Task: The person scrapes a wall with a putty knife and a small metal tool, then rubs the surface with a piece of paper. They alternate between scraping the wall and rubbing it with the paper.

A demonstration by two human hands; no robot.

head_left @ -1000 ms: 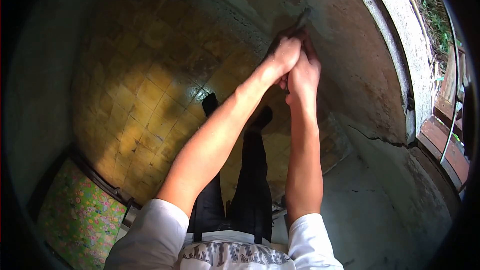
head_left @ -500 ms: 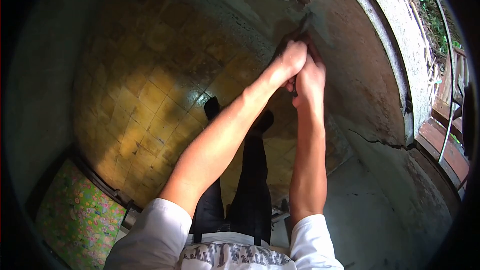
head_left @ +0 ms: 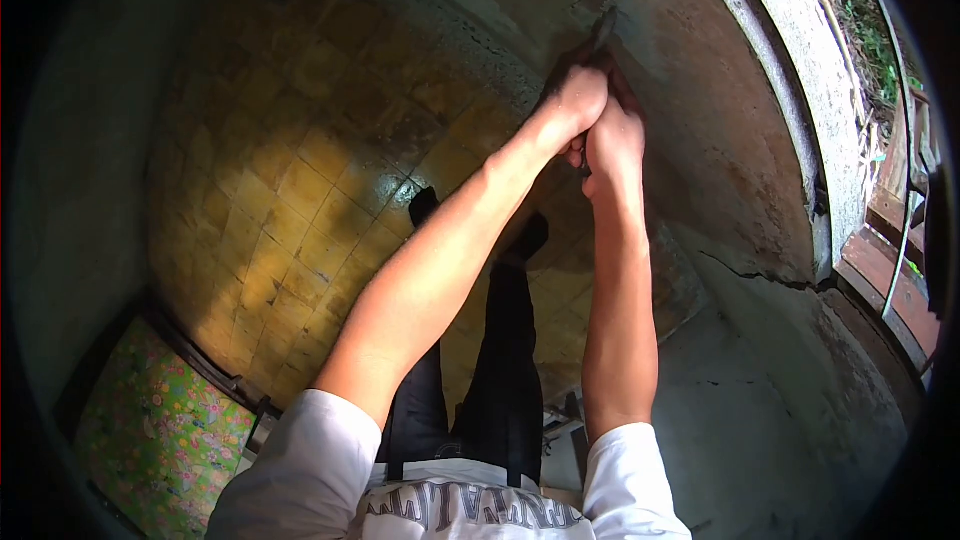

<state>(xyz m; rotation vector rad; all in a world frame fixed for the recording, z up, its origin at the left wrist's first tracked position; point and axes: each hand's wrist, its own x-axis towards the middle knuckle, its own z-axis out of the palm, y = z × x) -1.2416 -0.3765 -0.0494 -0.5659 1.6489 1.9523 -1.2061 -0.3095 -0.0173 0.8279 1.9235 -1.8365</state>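
Note:
Both my hands are closed together at the wall, one against the other. My left hand point(head_left: 582, 98) wraps the upper part of a scraper-like hand tool, its narrow grey blade point(head_left: 604, 28) poking out beyond the fingers and meeting the wall. Lower down, my right hand point(head_left: 616, 145) grips the same tool beside the left. A dark bit that looks like the handle's end shows below the fingers; the rest of the handle is hidden. Around the blade, the worn wall point(head_left: 700, 90) has a patchy, peeling surface.
Yellow-brown floor tiles point(head_left: 290, 200) lie below, with a wet-looking shiny spot. A green flowered cushion point(head_left: 160, 430) is at lower left. Long cracks cross the wall at right, under a pale ledge point(head_left: 790, 60). Plants show outside beyond it.
Both hands, with the tool, have shifted slightly up and to the left along the wall. Their grip looks the same.

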